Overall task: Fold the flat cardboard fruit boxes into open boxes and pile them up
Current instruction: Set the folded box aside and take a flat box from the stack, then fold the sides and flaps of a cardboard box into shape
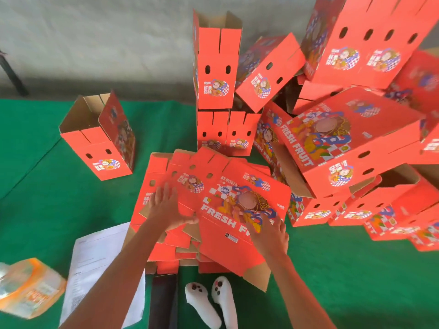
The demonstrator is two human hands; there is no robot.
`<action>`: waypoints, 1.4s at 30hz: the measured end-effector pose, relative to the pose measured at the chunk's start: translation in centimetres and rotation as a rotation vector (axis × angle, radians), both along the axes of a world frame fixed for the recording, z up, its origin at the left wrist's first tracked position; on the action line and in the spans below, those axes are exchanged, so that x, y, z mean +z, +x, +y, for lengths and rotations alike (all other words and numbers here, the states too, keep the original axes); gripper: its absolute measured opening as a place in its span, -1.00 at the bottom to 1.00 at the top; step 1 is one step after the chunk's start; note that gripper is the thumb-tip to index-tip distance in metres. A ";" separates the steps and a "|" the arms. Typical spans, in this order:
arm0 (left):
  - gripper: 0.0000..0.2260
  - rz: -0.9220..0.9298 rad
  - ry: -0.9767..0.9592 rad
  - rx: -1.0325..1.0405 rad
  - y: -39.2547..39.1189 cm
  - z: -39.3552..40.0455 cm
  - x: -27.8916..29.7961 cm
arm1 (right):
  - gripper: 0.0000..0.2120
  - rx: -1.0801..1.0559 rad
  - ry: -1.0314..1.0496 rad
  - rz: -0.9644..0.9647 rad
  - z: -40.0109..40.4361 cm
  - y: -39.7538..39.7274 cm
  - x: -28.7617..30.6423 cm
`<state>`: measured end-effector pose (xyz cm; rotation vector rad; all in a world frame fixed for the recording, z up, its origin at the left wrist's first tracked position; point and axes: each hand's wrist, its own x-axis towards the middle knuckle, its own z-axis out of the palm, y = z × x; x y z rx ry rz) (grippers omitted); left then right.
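A stack of flat red cardboard fruit boxes (213,248) lies on the green mat in front of me. The top flat box (228,210), printed "FRESH FRUIT", sits skewed on the stack. My left hand (167,207) lies flat with fingers spread on the left part of that sheet, the thumb at a flap edge. My right hand (269,233) rests on its right front part, fingers on the print. Folded open boxes stand behind: one alone at the left (99,138), a column of them in the middle (217,67), and a leaning pile at the right (351,138).
A green mat (59,198) covers the floor, with a grey wall behind. White paper sheets (95,269) and an orange plastic-wrapped pack (26,288) lie at the lower left. My feet in white socks (211,302) and a dark flat object (164,302) sit below the stack.
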<state>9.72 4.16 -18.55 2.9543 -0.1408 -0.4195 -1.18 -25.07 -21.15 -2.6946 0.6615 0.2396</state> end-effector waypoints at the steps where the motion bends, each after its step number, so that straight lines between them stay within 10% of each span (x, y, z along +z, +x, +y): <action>1: 0.21 -0.001 0.003 0.000 0.0 -0.1 0.5 | -0.23 -0.060 0.032 0.017 -0.3 -0.2 -0.1; 12: -0.18 -0.074 0.039 -0.007 -1.9 -2.5 3.4 | -0.64 -0.217 0.316 -0.369 -3.8 2.3 4.7; 16: -0.50 -0.161 -0.189 0.021 -0.9 -1.8 5.9 | -0.81 -0.070 0.798 -0.459 -5.3 4.9 8.7; 21: -0.91 -0.030 -0.519 0.251 1.5 1.6 10.5 | -0.35 0.173 1.234 -0.404 -5.1 6.2 11.2; 25: -0.82 0.058 -0.843 0.459 1.1 3.2 12.5 | -0.14 0.407 0.923 -0.283 -2.3 5.6 11.0; 30: -0.93 0.010 -0.953 0.522 0.4 4.8 12.2 | -0.48 0.263 0.581 -0.417 0.5 6.6 10.2; 37: -0.94 -0.335 -1.164 0.660 0.6 6.7 10.9 | -0.74 0.240 0.541 -0.301 -2.6 7.4 12.0; 42: -0.69 -0.697 -1.161 0.537 0.9 6.5 14.5 | -0.60 0.012 0.830 -0.649 -5.1 7.4 18.0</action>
